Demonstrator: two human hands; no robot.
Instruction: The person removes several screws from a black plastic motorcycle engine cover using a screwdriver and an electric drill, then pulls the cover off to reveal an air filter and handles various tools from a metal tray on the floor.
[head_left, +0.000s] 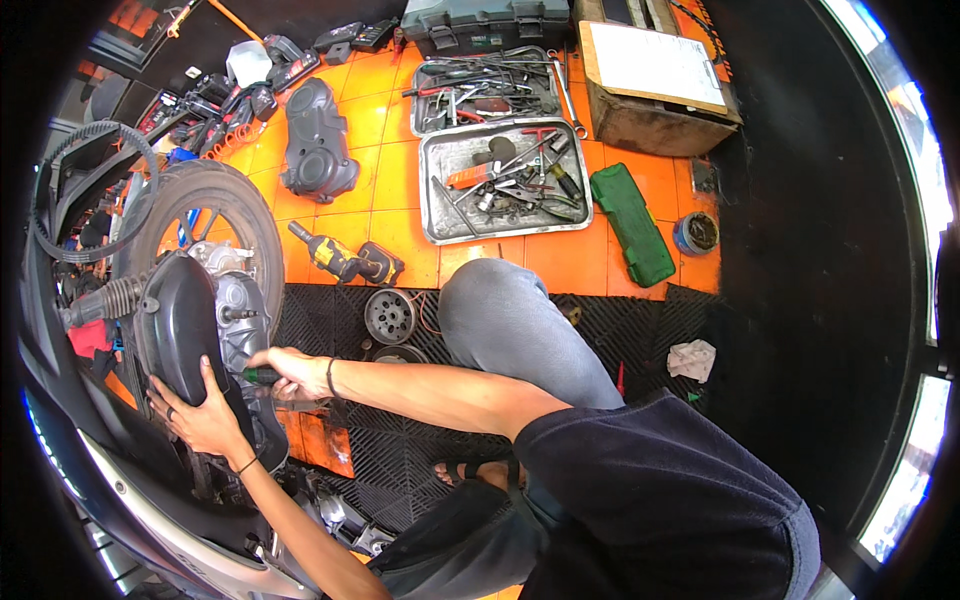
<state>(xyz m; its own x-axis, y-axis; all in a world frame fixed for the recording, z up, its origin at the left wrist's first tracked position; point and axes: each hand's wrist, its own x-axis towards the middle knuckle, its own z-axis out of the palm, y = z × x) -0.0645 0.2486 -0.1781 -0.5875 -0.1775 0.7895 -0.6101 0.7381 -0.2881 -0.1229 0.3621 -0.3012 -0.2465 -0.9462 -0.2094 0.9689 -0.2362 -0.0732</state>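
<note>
My left hand (200, 415) lies with fingers spread against the black plastic housing (178, 310) on the left side of a scooter (135, 500). To its right, my right hand (292, 372) grips a green-handled tool (258, 376), probably a screwdriver, at the lower part of a silver engine casing (243, 315) with a protruding shaft. The tool's tip is hidden. Behind the casing stands the rear wheel (255, 210); a toothed rubber belt (135, 150) hangs at the upper left. A round metal drum (390, 316) rests on the dark mat just beyond my right hand.
On the orange tiles are a yellow drill (355, 262), a removed cover (318, 140), two tool trays (430, 185), a green case (632, 225) and a tin (697, 233). A clipboard (653, 65) lies on a box. A white rag (690, 360) is on the mat.
</note>
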